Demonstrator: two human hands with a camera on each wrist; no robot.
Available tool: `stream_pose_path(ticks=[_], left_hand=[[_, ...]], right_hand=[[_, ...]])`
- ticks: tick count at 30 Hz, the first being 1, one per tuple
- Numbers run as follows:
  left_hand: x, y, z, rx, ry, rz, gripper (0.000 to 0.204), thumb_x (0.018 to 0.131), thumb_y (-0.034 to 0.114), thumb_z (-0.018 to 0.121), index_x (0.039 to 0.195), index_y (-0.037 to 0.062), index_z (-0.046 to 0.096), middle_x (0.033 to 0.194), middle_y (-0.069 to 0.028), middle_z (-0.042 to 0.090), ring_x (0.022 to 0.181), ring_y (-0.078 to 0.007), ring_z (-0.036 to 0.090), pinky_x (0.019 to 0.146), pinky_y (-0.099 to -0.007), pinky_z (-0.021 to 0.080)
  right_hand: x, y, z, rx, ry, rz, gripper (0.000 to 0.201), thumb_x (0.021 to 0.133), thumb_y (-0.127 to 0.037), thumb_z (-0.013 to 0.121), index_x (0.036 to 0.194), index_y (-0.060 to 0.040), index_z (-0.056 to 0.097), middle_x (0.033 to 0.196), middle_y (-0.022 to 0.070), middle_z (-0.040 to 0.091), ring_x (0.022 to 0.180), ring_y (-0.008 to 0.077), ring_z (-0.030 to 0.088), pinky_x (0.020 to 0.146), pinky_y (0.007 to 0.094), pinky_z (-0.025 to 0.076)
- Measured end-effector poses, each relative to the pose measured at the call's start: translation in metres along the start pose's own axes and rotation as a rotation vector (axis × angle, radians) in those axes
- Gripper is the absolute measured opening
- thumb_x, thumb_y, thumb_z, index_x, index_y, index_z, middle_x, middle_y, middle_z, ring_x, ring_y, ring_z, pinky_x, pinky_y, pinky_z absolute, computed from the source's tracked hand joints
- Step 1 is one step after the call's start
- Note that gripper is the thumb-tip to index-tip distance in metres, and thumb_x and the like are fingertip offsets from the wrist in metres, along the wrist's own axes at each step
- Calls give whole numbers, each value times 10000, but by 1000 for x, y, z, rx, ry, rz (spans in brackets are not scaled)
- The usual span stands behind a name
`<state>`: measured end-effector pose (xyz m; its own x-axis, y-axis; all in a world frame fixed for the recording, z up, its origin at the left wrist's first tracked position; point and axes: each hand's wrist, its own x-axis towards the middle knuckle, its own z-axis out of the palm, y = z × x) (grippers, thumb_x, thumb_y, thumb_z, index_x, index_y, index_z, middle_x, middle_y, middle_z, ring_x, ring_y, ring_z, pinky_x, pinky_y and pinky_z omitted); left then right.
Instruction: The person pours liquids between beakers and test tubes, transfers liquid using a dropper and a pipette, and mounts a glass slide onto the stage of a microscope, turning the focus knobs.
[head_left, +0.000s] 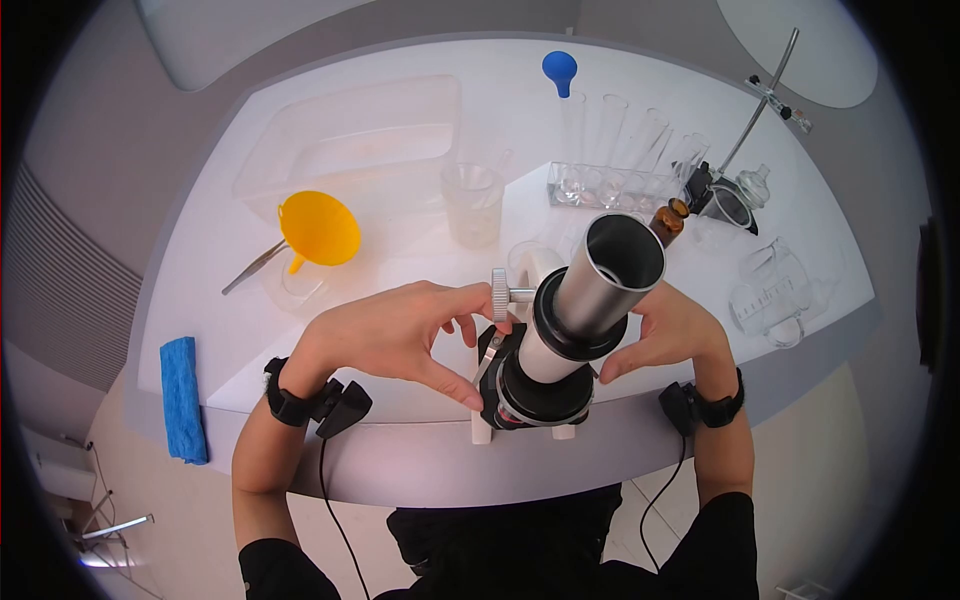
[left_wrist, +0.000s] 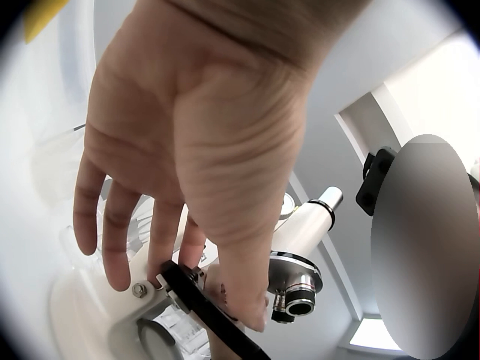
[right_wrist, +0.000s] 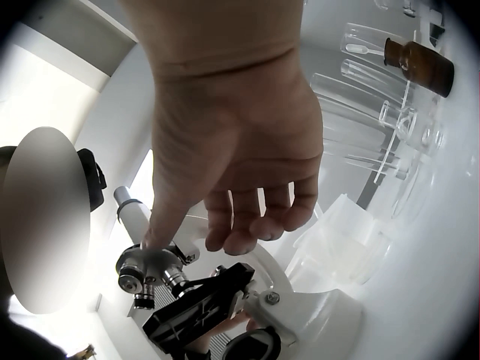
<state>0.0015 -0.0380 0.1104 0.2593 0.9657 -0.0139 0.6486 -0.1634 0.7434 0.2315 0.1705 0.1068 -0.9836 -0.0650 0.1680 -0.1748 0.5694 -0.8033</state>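
A white and black microscope point(head_left: 560, 340) stands at the table's near edge, its silver eyepiece tube point(head_left: 610, 270) pointing up at me. My left hand point(head_left: 465, 350) reaches in from the left, its thumb point(left_wrist: 244, 300) lying on the edge of the black stage point(left_wrist: 206, 311) and its fingers stretched down behind it, below the focus knob point(head_left: 500, 293). My right hand point(head_left: 640, 345) comes in from the right. Its thumb point(right_wrist: 161, 225) touches the objective turret point(right_wrist: 146, 266), while its fingers point(right_wrist: 247, 229) hang loosely curled above the stage point(right_wrist: 202, 304). I see nothing held in either hand.
Behind the microscope stand a clear beaker point(head_left: 472, 203), a yellow funnel point(head_left: 320, 228), a clear plastic tub point(head_left: 350, 140), a rack of test tubes point(head_left: 625, 180), a brown bottle point(head_left: 670, 218), a measuring jug point(head_left: 775, 290) and a blue rubber bulb point(head_left: 560, 70). A blue cloth point(head_left: 183, 398) lies at the left edge.
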Motion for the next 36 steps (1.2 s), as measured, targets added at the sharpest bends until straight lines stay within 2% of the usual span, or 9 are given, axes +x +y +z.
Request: stream_pose_path(ticks=[2, 5, 15, 18, 22, 24, 26, 31, 36], left_hand=[[1, -1, 1, 5, -8, 67, 696, 704, 436, 842, 1215, 91, 519, 1222, -66, 628, 934, -237, 641, 728, -349, 506], [1, -3, 1, 5, -28, 53, 718, 706, 417, 843, 1254, 99, 506, 1242, -65, 619, 940, -237, 643, 750, -352, 498], [0, 1, 0, 3, -32, 34, 704, 717, 388, 836, 1267, 98, 503, 1216, -64, 625, 930, -230, 650, 718, -346, 495], [-1, 4, -2, -3, -36, 33, 665, 725, 338, 826, 1259, 96, 514, 1203, -59, 630, 930, -224, 655, 718, -348, 499], [-4, 2, -4, -45, -55, 36, 578, 758, 208, 759, 1271, 99, 517, 1206, -55, 635, 931, -218, 658, 777, -354, 501], [-4, 2, -5, -78, -62, 40, 555, 770, 161, 726, 1280, 103, 517, 1208, -53, 637, 930, -217, 658, 802, -357, 499], [-3, 5, -7, -109, -80, 13, 526, 777, 96, 664, 1285, 114, 530, 1209, -49, 639, 927, -217, 658, 838, -360, 493], [-3, 4, -6, -121, -58, 27, 503, 775, 78, 632, 1270, 120, 556, 1169, -52, 656, 930, -218, 658, 842, -359, 491], [-2, 3, -5, -125, -61, 18, 496, 778, 87, 631, 1268, 121, 563, 1131, -58, 668, 936, -218, 659, 842, -359, 491]], right_hand=[[1, 2, 3, 3, -22, -8, 342, 715, -296, 849, 752, -55, 610, 724, 17, 599, 683, 143, 571, 621, 272, 461], [1, 3, 4, -21, -49, -1, 301, 729, -263, 836, 755, -58, 617, 728, 17, 609, 684, 143, 581, 616, 274, 467], [0, 3, 1, -6, -128, -3, 199, 740, -175, 780, 792, -47, 637, 780, 21, 645, 702, 144, 587, 651, 266, 486], [-1, 2, -1, -19, -98, -10, 179, 741, -154, 760, 830, -42, 653, 802, 30, 652, 707, 147, 588, 655, 269, 490], [-3, 0, -7, -80, -33, -2, 184, 735, -137, 753, 868, -43, 666, 821, 38, 658, 707, 154, 586, 651, 266, 490], [-3, -2, -7, -122, 27, -50, 182, 737, -117, 748, 897, -59, 683, 782, 30, 635, 680, 150, 565, 620, 269, 471], [-3, -1, -6, -117, 14, -87, 198, 735, -122, 760, 914, -67, 694, 746, 21, 615, 653, 145, 553, 599, 274, 455], [-1, -11, 0, -109, -34, -118, 248, 724, -169, 810, 945, -89, 731, 634, -3, 530, 576, 137, 524, 543, 286, 407], [0, -15, 6, -230, 20, -192, 256, 712, -223, 837, 924, -105, 753, 562, -5, 475, 530, 150, 496, 508, 300, 363]])
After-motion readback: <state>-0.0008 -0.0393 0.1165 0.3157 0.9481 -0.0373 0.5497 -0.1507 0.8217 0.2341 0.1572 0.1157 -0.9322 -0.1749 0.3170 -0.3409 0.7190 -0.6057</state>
